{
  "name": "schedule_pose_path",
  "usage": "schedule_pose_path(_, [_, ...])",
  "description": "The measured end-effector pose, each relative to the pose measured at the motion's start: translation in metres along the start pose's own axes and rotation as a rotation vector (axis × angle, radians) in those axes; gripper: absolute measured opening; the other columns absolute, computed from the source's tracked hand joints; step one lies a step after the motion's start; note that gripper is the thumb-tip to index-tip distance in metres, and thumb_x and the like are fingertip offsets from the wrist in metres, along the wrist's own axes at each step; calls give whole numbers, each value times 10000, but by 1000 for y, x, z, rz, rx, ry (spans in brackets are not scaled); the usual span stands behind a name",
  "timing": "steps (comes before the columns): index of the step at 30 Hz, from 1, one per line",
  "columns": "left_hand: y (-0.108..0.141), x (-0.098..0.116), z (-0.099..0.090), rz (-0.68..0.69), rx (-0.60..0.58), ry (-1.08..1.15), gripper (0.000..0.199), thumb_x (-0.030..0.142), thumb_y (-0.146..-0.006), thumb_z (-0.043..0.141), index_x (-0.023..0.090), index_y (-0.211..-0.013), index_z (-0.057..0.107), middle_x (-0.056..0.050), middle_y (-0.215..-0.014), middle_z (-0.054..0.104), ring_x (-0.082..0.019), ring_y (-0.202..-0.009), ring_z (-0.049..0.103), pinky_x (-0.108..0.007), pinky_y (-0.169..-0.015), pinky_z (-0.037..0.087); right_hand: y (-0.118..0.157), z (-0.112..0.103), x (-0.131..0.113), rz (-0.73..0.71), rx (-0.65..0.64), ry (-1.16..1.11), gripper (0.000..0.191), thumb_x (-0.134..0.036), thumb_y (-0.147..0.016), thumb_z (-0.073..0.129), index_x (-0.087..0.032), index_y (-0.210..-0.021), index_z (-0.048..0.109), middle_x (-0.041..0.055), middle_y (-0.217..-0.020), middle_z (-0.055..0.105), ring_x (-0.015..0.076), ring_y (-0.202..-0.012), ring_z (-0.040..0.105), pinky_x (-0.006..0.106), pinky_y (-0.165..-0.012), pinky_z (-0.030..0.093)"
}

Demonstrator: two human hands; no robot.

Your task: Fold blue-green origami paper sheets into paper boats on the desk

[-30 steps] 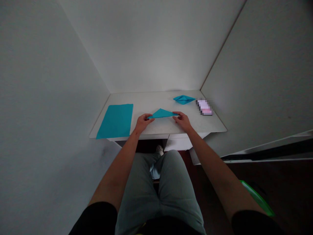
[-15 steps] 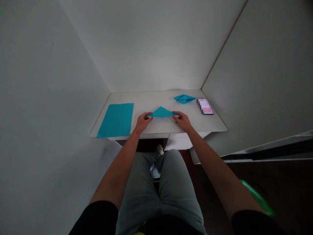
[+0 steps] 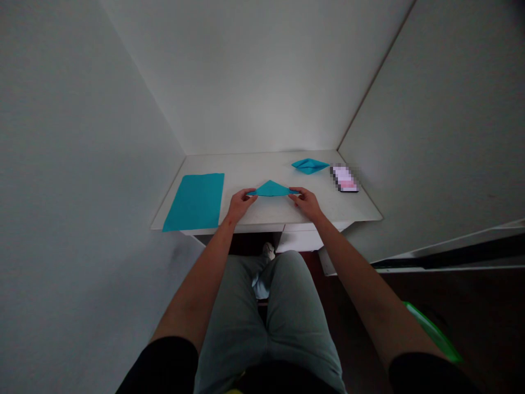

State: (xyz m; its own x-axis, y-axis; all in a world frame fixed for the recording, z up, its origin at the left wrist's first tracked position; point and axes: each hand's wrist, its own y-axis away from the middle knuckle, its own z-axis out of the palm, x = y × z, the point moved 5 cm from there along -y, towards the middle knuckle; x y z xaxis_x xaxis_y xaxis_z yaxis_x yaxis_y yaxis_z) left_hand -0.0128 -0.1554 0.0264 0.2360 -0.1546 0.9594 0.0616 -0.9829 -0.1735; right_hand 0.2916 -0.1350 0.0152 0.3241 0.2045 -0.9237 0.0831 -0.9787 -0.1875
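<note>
Between my two hands is a folded blue paper boat, its peak pointing away from me and its long edge toward me. My left hand pinches the left tip between thumb and fingers. At the opposite tip, my right hand is closed the same way. Both tips are partly hidden by the fingers. Behind it and to the right, a second blue paper boat rests on the white desk, touched by neither hand.
Blue paper lies flat at the desk's left, one corner reaching over the front edge. A phone, blurred out, lies at the right. Walls close in the desk's back and sides. A green object is on the dark floor at the right.
The peak of the held paper boat has dipped very slightly toward me. Both hands keep their hold on its tips, and everything else stays in place.
</note>
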Motion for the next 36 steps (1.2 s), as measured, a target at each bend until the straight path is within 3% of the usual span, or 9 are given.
schedule_pose_path(7, [-1,-1,0,-11,-5,-16,452,384,-802,835,187,-1208,820,13,-690,659,-135,-639,557,-266,-618,453,-1,1,-1,4,13,-36,574,-662,-829,747,-213,-1185,784,54,-841,772,163,-563,591,329,-590,507])
schedule_pose_path(14, [-1,-2,0,-16,-22,-39,454,388,-819,834,183,-1223,812,5,-701,665,-142,-647,569,-272,-622,457,2,1,-6,6,4,-91,587,-724,-850,717,-223,-1152,773,107,-1105,821,143,-565,579,325,-569,523])
schedule_pose_path(22, [-2,-3,1,-6,-4,-45,371,324,-843,797,178,-1184,803,-6,-761,703,-150,-684,602,-281,-663,482,1,3,-4,-7,3,-114,557,-705,-838,734,-205,-1083,758,106,-1052,822,143,-567,604,319,-569,528])
schedule_pose_path(26, [-2,-5,3,-12,30,-42,258,315,-874,757,173,-1087,792,-17,-788,710,-159,-721,635,-290,-712,514,3,4,-7,-29,-23,-46,516,-662,-819,780,-215,-1076,765,44,-855,780,149,-555,607,312,-576,523])
schedule_pose_path(31, [1,1,1,78,154,-157,181,353,-829,826,193,-869,752,-35,-926,698,-136,-736,594,-293,-754,513,7,5,-10,-44,-46,-25,519,-629,-817,799,-234,-1147,744,32,-900,775,141,-551,597,304,-555,522])
schedule_pose_path(34, [3,3,5,64,110,-168,168,339,-829,822,198,-840,730,-17,-835,683,-151,-734,593,-297,-737,498,7,5,-9,-31,-31,-12,522,-604,-834,791,-232,-1193,721,-6,-774,710,138,-539,576,292,-554,509])
schedule_pose_path(36, [4,4,8,45,56,-163,150,332,-848,798,203,-887,732,5,-754,662,-159,-721,599,-295,-717,485,6,5,-7,-29,-9,-17,573,-595,-821,802,-234,-1252,692,-1,-832,719,123,-534,554,283,-542,497])
